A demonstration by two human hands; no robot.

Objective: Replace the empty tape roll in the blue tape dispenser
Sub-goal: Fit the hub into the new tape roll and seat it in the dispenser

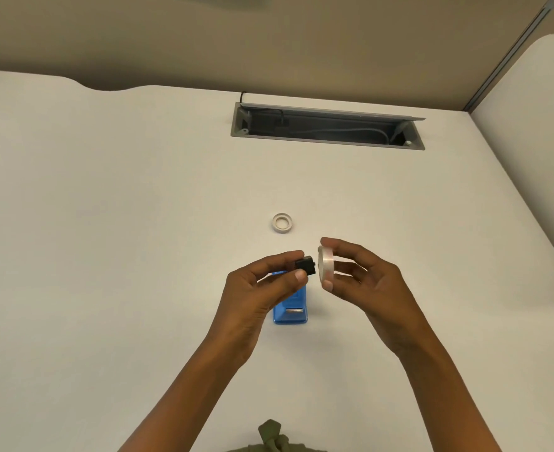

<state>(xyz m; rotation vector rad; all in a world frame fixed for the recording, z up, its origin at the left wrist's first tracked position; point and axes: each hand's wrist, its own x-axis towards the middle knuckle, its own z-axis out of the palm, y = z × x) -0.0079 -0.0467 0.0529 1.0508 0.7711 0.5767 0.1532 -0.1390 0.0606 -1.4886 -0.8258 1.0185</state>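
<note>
White desk surface [138, 223] spreads wide and bare on all sides of the work, with no readable writing on anything. Above it, the left hand [256, 298] pinches a small black spool hub [305, 265] between thumb and fingers, its end just short of the new clear tape roll [326, 267], which the right hand [363, 282] grips by the rim, held on edge. Below and behind the left hand stands the blue tape dispenser [290, 309] on the desk, partly hidden by the fingers. The empty tape core [282, 222] lies flat farther back, apart from both hands. A grey cable tray [326, 127] opens near the rear edge, and a partition [530, 125] closes off the right side
</note>
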